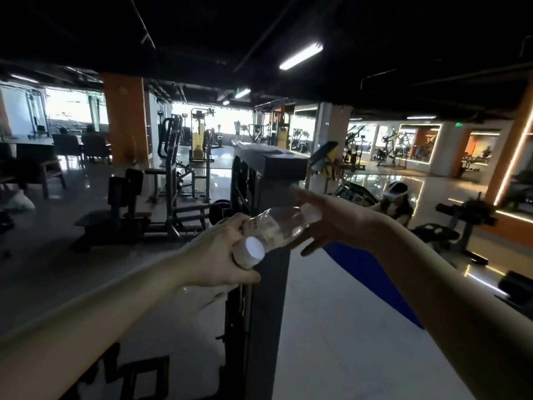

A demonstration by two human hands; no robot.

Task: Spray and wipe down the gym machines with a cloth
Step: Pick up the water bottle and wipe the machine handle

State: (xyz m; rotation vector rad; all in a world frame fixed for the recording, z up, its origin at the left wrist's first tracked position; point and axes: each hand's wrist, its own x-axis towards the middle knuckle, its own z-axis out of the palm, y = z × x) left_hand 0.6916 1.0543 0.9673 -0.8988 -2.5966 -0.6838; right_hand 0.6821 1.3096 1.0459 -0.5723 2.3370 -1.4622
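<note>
Holding a clear, smooth plastic bottle (277, 226) in the left hand (219, 251), with fingers wrapped tight around the end by the round white cap (253, 250). Tilted, pointing across at the right hand (337, 223), spread wide with straight fingers right at the bottle's far white end; touching or not, can't tell. Just past both hands, a tall boxy dark-grey metal machine column (271, 180), blocking the view ahead. Under the right forearm, a flat blue mat (369, 272) on glossy pale floor (331, 327).
</note>
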